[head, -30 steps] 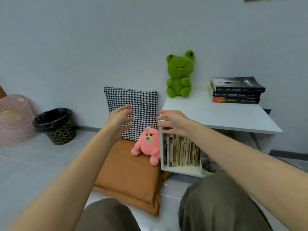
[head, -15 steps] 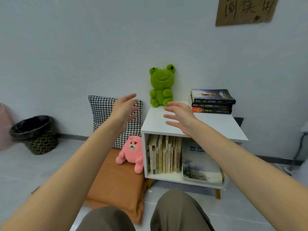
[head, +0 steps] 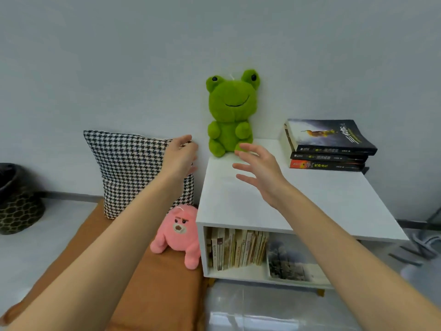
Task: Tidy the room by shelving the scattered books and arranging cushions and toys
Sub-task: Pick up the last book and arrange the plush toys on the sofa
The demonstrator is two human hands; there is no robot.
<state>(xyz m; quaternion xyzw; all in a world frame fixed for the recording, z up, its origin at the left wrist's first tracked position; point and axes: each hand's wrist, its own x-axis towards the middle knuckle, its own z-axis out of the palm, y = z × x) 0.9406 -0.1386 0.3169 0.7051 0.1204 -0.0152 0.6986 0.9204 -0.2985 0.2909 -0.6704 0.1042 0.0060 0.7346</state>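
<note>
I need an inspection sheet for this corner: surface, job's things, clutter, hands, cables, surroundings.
Surface: white cabinet top carries green frog toy and three stacked books.
Job's things: pink toy on orange cushion; checked cushion upright against wall; upright books on shelf below.
Clutter: nothing seen.
Hands: left hand open, before checked cushion's corner; right hand open, above cabinet top.
Cables: perhaps grey cords at far right, blurred.
Surroundings: dark bin at left.
</note>
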